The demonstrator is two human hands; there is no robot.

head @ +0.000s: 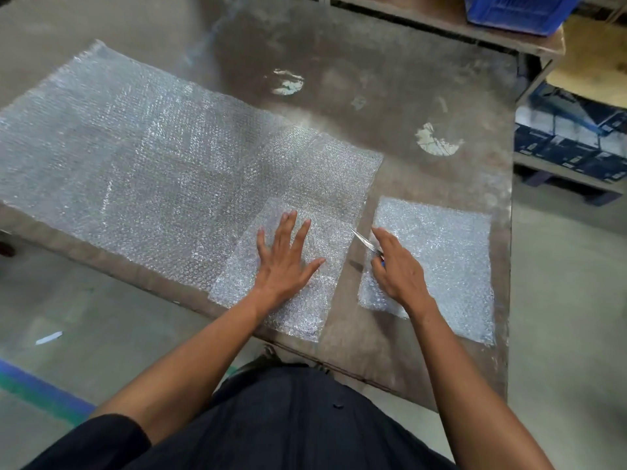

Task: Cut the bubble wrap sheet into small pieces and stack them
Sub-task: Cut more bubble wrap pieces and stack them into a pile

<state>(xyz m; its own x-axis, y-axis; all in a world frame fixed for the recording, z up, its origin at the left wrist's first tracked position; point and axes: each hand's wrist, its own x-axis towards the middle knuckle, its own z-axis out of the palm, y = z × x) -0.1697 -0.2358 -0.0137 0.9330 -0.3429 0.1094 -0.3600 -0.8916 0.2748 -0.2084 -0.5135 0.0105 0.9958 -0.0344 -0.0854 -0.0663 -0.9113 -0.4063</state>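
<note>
A large clear bubble wrap sheet lies spread over the left and middle of the worn brown table. A smaller cut piece lies on the sheet's near right corner, and my left hand presses flat on it with fingers spread. To the right, a stack of cut pieces sits near the table's right edge. My right hand rests over the stack's left edge and grips scissors, whose blades point up-left toward the gap between the two pieces.
The table's near edge runs diagonally just in front of my body. A blue crate stands on a shelf at the back right. Dark boxes fill a low rack to the right. The concrete floor shows a green and blue stripe at left.
</note>
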